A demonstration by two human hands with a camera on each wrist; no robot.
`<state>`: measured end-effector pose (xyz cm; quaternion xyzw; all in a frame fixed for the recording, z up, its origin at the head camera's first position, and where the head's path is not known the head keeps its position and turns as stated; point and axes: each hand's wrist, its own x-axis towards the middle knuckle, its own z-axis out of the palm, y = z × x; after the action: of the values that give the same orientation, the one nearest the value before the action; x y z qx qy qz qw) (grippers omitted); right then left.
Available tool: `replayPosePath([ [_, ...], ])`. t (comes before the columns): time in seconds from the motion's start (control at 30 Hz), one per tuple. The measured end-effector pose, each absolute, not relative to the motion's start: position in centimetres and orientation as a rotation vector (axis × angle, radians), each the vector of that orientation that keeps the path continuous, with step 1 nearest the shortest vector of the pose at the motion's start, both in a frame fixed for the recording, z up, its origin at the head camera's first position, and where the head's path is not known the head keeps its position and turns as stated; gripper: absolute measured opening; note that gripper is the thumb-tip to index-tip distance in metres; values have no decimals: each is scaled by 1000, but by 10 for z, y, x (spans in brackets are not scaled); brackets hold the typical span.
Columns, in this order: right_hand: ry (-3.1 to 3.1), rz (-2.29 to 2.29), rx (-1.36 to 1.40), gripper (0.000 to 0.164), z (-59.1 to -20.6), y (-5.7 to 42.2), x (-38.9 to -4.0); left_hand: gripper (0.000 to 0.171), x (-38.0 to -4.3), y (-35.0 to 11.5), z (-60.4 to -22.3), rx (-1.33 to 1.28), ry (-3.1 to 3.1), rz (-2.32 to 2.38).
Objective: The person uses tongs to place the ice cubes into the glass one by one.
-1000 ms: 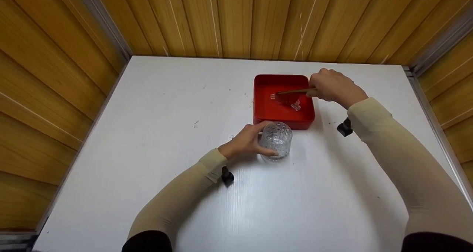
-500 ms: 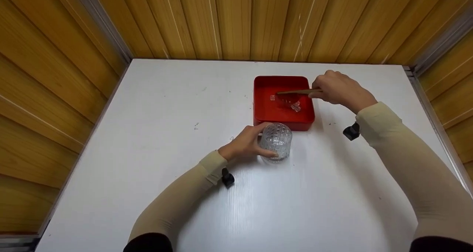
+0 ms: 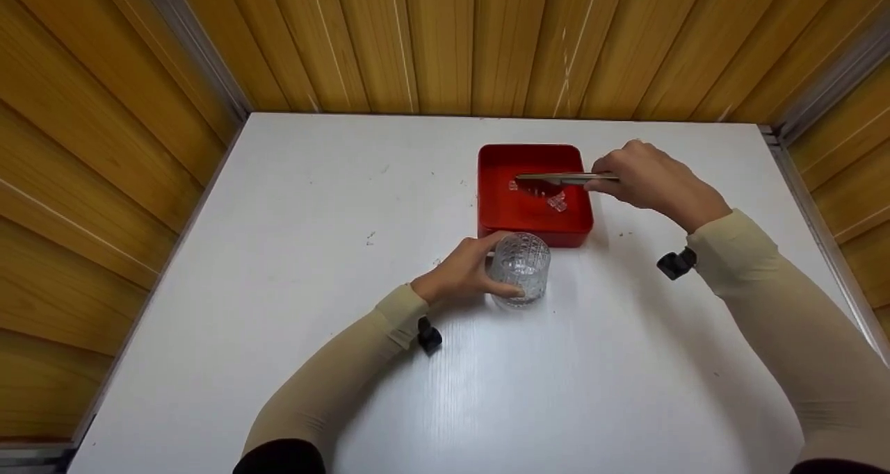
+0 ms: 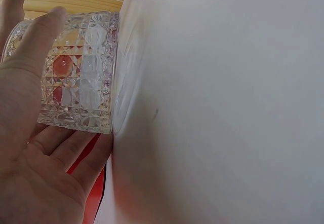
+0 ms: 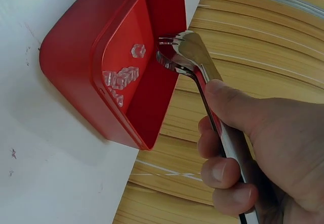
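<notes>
Left hand (image 3: 462, 272) curls wide round the glass (image 3: 525, 269); right hand (image 3: 653, 181) wraps curled fingers round metal tongs (image 3: 567, 178)! Only the right wrist view bares their notched tips (image 5: 173, 40).

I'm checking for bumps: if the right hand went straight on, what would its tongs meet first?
Probably the lone clear cube in the red box, just beyond the tongs, though depth is unclear.

hands (right) (image 3: 657, 182): shifted rightward, lower in head view | tongs (image 3: 570, 178): brownish sheen turned silvery

Metal tongs (image 5: 200, 56) extend over a red box (image 3: 534, 237) of clear cubes (image 5: 121, 78) beside an upright patterned glass (image 4: 86, 82).
</notes>
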<state>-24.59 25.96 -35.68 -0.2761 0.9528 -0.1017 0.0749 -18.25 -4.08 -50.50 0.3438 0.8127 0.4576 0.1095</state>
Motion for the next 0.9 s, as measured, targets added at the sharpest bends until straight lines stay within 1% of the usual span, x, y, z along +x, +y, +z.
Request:
replayPosePath([
  [0.2, 2911, -303, -939, 9, -358, 261, -239, 86, -183, -41, -505, 1032, 2414, 1330],
  [0.57, 2876, -354, -833, 11, -359, 266, -226, 82, -181, -39, -506, 1016, 2397, 1339],
  [0.9, 2895, -378, -887, 8, -353, 263, -212, 83, -182, -39, -504, 1007, 2406, 1324],
])
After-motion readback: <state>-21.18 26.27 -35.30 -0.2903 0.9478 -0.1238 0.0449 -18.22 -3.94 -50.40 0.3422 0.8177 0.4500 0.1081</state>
